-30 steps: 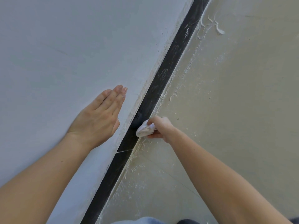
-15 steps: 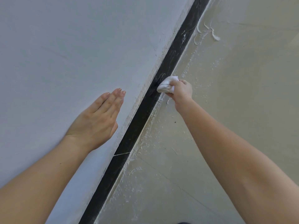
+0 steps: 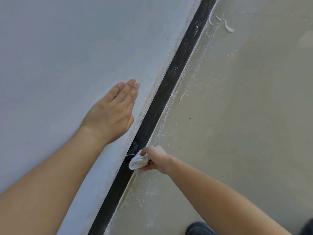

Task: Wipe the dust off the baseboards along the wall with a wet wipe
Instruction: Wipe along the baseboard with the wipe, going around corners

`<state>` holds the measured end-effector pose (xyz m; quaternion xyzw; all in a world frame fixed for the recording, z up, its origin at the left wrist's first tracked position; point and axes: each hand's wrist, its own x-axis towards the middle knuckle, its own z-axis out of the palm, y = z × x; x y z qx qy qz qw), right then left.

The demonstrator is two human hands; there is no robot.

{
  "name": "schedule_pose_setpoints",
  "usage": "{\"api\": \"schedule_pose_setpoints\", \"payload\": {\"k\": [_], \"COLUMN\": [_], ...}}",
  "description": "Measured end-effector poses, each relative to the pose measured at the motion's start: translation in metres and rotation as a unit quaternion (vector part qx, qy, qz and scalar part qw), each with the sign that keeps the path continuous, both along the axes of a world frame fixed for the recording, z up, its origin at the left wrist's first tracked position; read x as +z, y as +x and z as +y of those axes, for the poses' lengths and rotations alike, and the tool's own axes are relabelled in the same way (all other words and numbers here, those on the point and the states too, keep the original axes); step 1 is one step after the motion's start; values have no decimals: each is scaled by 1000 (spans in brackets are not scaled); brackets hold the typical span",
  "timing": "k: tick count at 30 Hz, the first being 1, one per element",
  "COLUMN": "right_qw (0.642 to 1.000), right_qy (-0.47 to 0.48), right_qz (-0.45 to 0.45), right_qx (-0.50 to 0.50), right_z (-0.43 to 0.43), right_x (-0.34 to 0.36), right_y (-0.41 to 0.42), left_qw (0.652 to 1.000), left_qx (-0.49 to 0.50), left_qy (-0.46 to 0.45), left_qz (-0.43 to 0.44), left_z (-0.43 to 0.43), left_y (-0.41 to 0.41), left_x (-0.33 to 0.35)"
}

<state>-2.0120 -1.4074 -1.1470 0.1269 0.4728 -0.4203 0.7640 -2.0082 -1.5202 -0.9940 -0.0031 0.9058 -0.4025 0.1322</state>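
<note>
Bracing you, your left hand [image 3: 111,114] lies flat, released, on the wall [image 3: 67,56]; your right hand [image 3: 155,158] grips the bunched wipe [image 3: 137,161] against the near baseboard [image 3: 169,85], seemingly at a seam, to lift dust.

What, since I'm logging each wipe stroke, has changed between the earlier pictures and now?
The right hand, gripping the wet wipe, slid away along the black baseboard, then drew back toward the person, ending nearer than it began. The left hand stayed flat on the wall, and the wipe was never let go.
</note>
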Motion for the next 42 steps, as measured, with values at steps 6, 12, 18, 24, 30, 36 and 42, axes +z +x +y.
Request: {"api": "schedule_pose_setpoints", "payload": {"k": [6, 12, 18, 24, 30, 36, 42], "right_qw": [981, 932, 829, 679, 776, 946, 985], "right_qy": [6, -26, -39, -56, -67, -31, -14], "right_qz": [84, 359, 522, 598, 510, 289, 168], "right_qx": [-177, -48, 197, 423, 365, 145, -32], "right_z": [-19, -13, -27, -10, -2, -20, -38], "right_x": [23, 75, 129, 148, 93, 19, -1], "right_y": [-58, -158, -215, -218, -208, -184, -180], "left_qw": [998, 987, 984, 982, 976, 977, 961], "left_qx": [-13, -12, -6, 28, 74, 96, 156], "left_qy": [41, 96, 100, 95, 150, 91, 57], "left_qz": [49, 126, 149, 158, 142, 166, 222], "left_z": [1, 1, 6, -4, 2, 6, 19], "left_y": [8, 1, -13, -31, -35, -48, -53], "left_x": [-4, -16, -27, -26, -19, -40, -62]}}
